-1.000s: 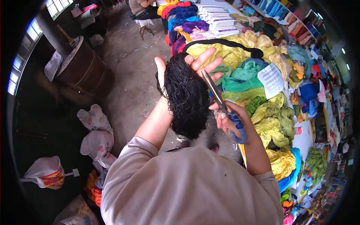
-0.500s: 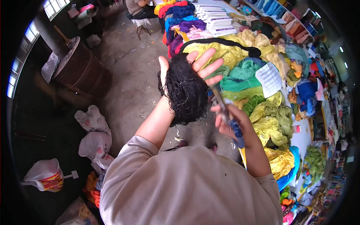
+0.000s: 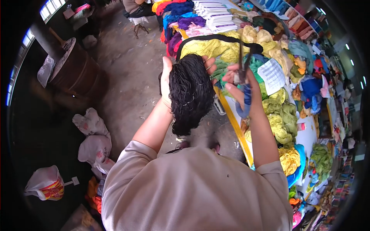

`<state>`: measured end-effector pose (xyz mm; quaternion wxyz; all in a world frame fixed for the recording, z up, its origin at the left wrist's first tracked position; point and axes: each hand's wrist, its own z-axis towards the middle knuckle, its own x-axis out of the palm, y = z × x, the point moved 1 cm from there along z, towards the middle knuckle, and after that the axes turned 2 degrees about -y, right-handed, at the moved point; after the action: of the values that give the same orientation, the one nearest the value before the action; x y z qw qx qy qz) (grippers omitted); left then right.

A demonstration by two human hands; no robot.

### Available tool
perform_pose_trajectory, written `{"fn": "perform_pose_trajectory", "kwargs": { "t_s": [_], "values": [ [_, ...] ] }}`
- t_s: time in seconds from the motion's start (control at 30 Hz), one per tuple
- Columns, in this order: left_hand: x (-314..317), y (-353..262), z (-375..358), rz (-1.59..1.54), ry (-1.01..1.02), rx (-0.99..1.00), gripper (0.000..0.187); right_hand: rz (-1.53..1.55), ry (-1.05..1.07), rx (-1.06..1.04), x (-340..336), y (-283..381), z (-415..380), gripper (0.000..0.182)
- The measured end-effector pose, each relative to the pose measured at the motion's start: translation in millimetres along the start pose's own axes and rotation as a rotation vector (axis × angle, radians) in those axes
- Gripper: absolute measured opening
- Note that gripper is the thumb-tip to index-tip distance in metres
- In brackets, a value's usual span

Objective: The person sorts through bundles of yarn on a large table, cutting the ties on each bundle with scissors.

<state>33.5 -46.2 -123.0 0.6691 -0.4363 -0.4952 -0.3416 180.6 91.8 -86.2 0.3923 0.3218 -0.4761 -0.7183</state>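
Note:
A bundle of black yarn [image 3: 190, 92] hangs over my left hand [image 3: 166, 82], its loose strands reaching down in front of my shirt. The thumb stands up on one side and the fingertips show on the other, with the palm behind the yarn. To the right, my right hand [image 3: 243, 86] holds scissors [image 3: 245, 96] with blue-wrapped handles, blades pointing up. Beyond the hands, a long black skein [image 3: 216, 37] lies over yellow-green yarn [image 3: 210, 49] on the table.
The table [image 3: 236, 127] has a yellow edge and carries many coloured skeins, a written sheet [image 3: 271, 76] and stacked white papers [image 3: 216, 17]. A rusty barrel [image 3: 77, 75] and white sacks [image 3: 94, 148] stand left. A seated person [image 3: 137, 9] is at the top.
My right hand has moved up and right with the scissors, which now point upward. The fingers of my left hand have curled in more around the black yarn, which hangs lower.

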Motion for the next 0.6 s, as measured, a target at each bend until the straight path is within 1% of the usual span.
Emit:
{"fn": "perform_pose_trajectory", "kwargs": {
  "t_s": [0.1,0.17,0.2,0.27,0.3,0.37,0.4,0.47,0.5,0.57,0.6],
  "values": [
    [-1,-2,0,0.009,-0.018,0.043,0.110,0.128,-0.008,0.037,6,14,-14,0.040],
    [-4,-3,-1,-0.031,-0.012,0.046,0.109,0.002,0.038,0.035,4,7,-26,0.041],
    [-4,-2,-1,-0.032,-0.013,0.048,0.109,0.001,0.021,0.117,10,12,-32,0.042],
    [-6,1,-1,-0.027,-0.027,0.057,0.108,-0.034,0.002,0.042,16,2,-35,0.044],
    [-8,4,0,-0.029,-0.028,0.048,0.108,-0.047,-0.045,-0.024,21,2,-31,0.048],
    [-10,8,4,-0.042,0.088,-0.036,0.107,-0.195,-0.040,-0.261,23,-7,-18,0.051],
    [1,13,1,-0.057,0.084,-0.068,0.106,-0.271,-0.010,-0.274,24,-2,-14,0.050],
    [-8,13,2,-0.192,0.093,-0.125,0.107,-0.548,0.069,-0.271,23,7,-10,0.045],
    [-4,15,3,-0.072,-0.038,-0.032,0.107,-0.590,0.109,-0.211,17,5,-9,0.037],
    [-8,17,5,-0.133,0.414,-0.161,0.108,-0.261,0.106,-0.046,12,3,-11,0.035],
    [-8,16,1,-0.040,0.218,-0.123,0.110,-0.133,0.061,0.050,9,7,-12,0.034]
  ]
}}
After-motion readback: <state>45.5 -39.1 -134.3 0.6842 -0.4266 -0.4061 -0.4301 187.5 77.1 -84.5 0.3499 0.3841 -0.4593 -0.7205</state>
